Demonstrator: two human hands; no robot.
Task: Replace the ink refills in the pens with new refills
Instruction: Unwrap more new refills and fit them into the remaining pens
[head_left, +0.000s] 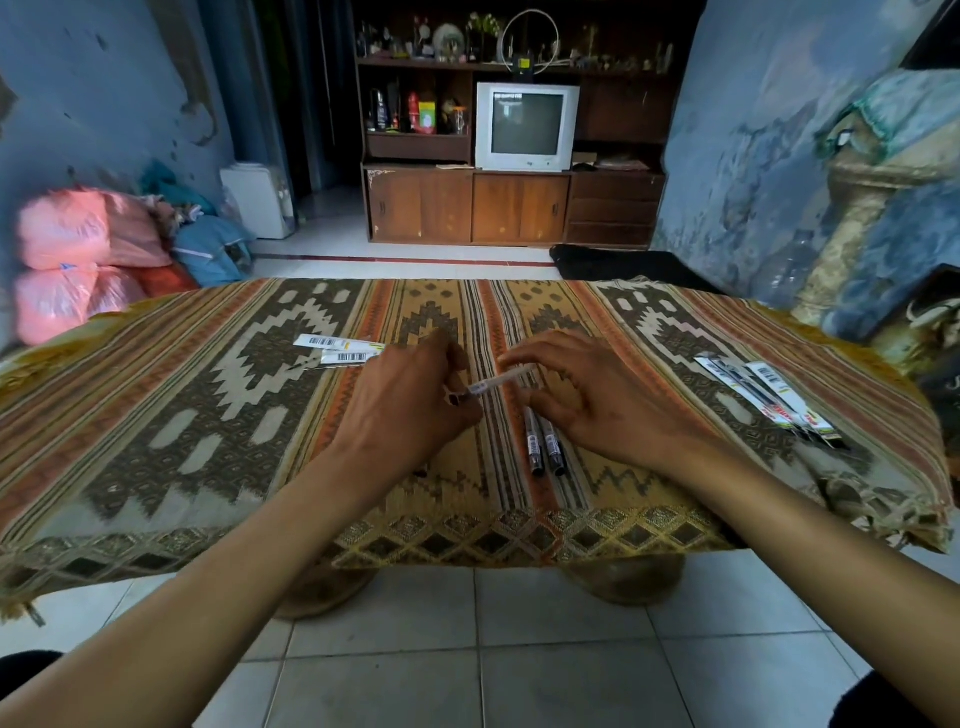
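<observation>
Left hand (410, 400): fingers curled, pinching the lower end of the pen barrel (501, 381).
Right hand (587, 392): thumb and forefinger pinch the barrel's upper end, other fingers spread.
Pen barrel: spans both hands, tilted toward 2 o'clock.
Two pens (543, 449): on the cloth at 6 o'clock of the barrel, under the right fingers.

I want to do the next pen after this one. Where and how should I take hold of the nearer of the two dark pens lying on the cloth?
Probably pinch the dark pen across its barrel at the near half, coming from above. It lies flat, pointing away, its far end under the right hand, and the second pen sits close on its right, so the left flank is freer.
</observation>
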